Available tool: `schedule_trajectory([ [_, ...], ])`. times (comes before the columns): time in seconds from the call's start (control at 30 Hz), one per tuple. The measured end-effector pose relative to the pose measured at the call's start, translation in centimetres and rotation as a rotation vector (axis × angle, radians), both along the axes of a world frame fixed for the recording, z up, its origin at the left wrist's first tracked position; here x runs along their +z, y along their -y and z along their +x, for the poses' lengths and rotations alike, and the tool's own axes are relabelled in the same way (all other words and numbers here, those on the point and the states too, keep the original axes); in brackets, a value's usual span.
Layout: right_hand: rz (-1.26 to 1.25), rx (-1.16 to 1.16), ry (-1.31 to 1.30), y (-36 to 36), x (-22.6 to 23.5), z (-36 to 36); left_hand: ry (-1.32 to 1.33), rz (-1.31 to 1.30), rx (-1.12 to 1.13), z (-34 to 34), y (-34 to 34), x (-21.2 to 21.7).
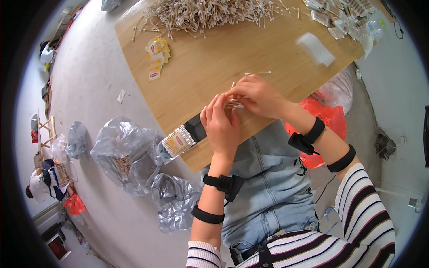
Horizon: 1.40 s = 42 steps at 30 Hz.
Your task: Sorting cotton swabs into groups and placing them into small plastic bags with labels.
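Our left hand (220,126) and right hand (257,96) pinched closed on a small clear packet of wooden cotton swabs (233,103) over the light wooden tabletop (210,62), one loose swab (258,73) just beyond, one heaped pile of swabs (205,13) farther back

counter (214,58): pale wood grain, smooth, matt
swabs (210,13), top of frame: thin wooden sticks, soft white cotton tips
sleeve (233,103), centre: clear glossy plastic
bags (127,154), lower left: crinkled, shiny silvery plastic
red bag (328,117), right: thin glossy plastic
lap (268,178): faded blue denim cloth
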State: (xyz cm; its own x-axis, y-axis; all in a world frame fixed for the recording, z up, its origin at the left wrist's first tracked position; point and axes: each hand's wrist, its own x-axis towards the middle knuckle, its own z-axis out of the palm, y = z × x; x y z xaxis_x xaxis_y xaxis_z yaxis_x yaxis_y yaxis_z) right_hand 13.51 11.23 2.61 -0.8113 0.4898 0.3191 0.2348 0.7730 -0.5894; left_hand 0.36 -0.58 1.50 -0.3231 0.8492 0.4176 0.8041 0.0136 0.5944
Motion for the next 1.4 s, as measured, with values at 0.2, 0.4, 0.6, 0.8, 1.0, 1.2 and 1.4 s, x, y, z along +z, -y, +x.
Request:
schedule_trajectory([
  [0.2, 0.04, -0.133, -0.03, 0.3, 1.2, 2.0, -0.056, 0.051, -0.029, -0.2, 0.0, 0.0],
  [0.4, 0.105, -0.145, 0.051, 0.3, 0.9, 3.5, -0.021, 0.07, -0.015, -0.3, 0.2, 0.2],
  [0.6, 0.202, -0.286, 0.12, -1.8, 1.3, 5.1, -0.021, 0.073, -0.002, -0.3, 0.2, 0.4],
  [0.8, 0.122, -0.339, 0.087, -1.1, 1.0, 1.5, -0.067, 0.037, -0.078, -0.3, 0.3, 0.5],
  [1.0, 0.073, -0.348, 0.018, -2.0, 2.1, 0.8, -0.082, 0.063, -0.03, -0.2, 0.2, 0.3],
  [1.2, -0.077, -0.461, 0.18, -2.7, 0.5, 1.2, -0.04, -0.014, -0.08, 0.0, 0.2, -0.1],
  [1.4, 0.046, -0.617, 0.0, -7.0, -0.8, -0.9, -0.09, 0.027, -0.024, -0.1, 0.1, 0.4],
])
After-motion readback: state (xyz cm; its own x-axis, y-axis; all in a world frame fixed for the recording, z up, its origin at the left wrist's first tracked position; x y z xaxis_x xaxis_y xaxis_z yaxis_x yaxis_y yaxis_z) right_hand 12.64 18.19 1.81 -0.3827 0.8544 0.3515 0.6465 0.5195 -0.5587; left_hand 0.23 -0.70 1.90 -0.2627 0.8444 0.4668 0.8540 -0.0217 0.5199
